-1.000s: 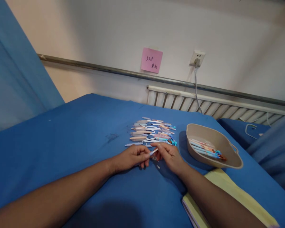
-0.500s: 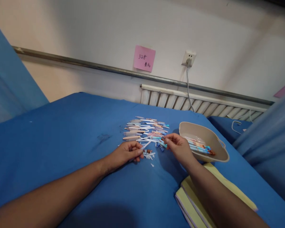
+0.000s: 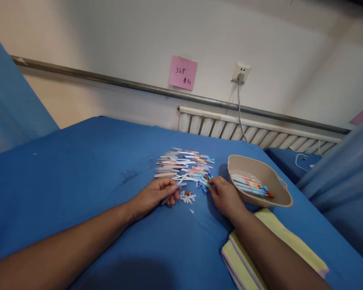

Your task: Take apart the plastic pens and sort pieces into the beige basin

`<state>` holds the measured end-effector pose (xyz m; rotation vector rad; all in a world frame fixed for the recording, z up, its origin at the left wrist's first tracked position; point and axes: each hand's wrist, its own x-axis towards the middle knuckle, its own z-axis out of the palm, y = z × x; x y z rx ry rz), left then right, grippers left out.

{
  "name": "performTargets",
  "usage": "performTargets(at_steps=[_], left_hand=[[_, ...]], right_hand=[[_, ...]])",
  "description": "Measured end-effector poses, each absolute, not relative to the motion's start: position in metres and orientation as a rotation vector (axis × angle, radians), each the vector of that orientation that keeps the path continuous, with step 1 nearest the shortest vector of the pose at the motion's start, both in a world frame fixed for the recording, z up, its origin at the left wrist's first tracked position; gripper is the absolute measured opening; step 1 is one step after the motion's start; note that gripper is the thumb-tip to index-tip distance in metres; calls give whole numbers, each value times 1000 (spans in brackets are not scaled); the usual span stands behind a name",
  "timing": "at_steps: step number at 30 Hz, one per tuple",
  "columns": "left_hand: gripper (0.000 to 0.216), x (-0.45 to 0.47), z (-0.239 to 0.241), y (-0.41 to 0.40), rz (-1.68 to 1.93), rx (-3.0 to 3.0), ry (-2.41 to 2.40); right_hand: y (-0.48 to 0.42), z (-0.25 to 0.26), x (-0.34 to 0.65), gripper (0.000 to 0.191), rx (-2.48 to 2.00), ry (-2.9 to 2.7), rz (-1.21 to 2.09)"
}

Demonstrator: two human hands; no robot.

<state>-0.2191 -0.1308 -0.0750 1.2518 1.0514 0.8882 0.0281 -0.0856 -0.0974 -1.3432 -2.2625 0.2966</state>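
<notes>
My left hand (image 3: 160,192) is closed around a slim grey pen barrel (image 3: 166,199), with a white refill (image 3: 182,179) sticking out towards the pile. My right hand (image 3: 226,198) pinches the teal end of a light blue pen barrel (image 3: 205,182), which lies slanted at the pile's right edge. Beyond both hands, pen barrels (image 3: 166,175) and white refills (image 3: 181,162) lie in rows. Small blue pen parts (image 3: 203,189) sit beside the right fingertips. Between the hands is a heap of little white tips (image 3: 187,198) with a few brown pieces (image 3: 188,193).
A beige bin (image 3: 260,164) holding several pens (image 3: 251,187) stands to the right. A folded yellow cloth (image 3: 245,262) lies under my right forearm on the blue sheet (image 3: 109,161). Behind are a radiator (image 3: 205,125) and a metal rail (image 3: 124,83).
My right hand has moved slightly down and closed on the teal end of the light blue barrel. My left hand keeps its grip on the grey barrel, now tilted more upright.
</notes>
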Motion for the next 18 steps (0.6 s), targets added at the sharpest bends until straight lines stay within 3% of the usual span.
performTargets(at_steps=[11, 18], left_hand=[[34, -220, -75, -131, 860, 1272, 1058], [32, -224, -81, -128, 828, 1317, 1054]], right_hand=[[-84, -95, 19, 21, -1348, -2429, 167], [-87, -100, 17, 31, -1182, -2174, 440]])
